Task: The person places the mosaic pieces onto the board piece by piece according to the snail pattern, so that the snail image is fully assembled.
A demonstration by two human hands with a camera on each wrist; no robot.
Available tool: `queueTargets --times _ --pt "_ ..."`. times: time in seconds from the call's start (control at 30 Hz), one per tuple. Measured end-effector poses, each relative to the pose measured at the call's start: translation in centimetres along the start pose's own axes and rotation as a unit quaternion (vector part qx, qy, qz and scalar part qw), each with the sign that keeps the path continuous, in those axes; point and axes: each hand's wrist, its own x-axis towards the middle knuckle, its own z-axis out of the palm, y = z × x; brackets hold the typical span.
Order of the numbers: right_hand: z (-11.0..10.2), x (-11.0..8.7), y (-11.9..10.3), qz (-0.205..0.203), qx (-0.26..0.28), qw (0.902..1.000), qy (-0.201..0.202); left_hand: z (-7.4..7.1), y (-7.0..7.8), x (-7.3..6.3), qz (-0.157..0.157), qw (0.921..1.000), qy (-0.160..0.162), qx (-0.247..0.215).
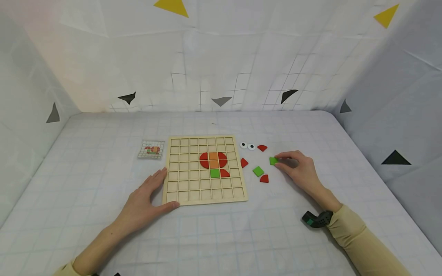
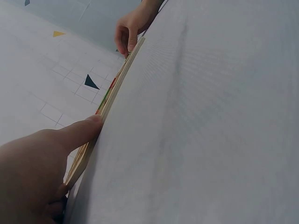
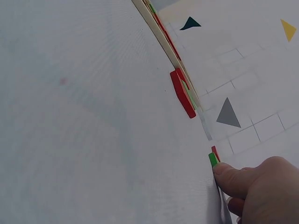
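Observation:
Thumb and fingers of my right hand pinch a green square tile low over the table, right of the loose pieces; the right wrist view shows the thumb on this green tile. My left hand rests at the lower left corner of a wooden grid board, fingers along its left side and thumb at the front edge. In the board's cells lie red curved pieces, orange squares, a green square and a red quarter piece.
Between board and right hand lie another green square, two round eye pieces and several red quarter pieces. A small picture card with a coloured grid pattern lies left of the board. White sheeting surrounds the table.

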Motion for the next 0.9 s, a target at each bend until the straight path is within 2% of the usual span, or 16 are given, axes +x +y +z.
queueTargets --times 0.2,0.4,0.6,0.9 --pt "-0.3 0.1 -0.8 0.035 -0.006 0.9994 0.001 0.1 0.0 -0.1 -0.007 0.9999 -0.006 -0.006" --pt "-0.3 1.1 -3.4 0.057 0.006 0.9983 -0.006 0.0 0.0 0.0 -0.005 1.0 -0.006 -0.004" --pt "1.5 1.8 -7.0 0.073 0.042 0.996 -0.028 -0.1 0.1 -0.1 -0.006 1.0 -0.007 -0.003" --pt "4.6 2.8 -10.7 0.047 0.084 0.9945 -0.042 0.0 0.0 0.0 -0.002 1.0 -0.004 -0.005"
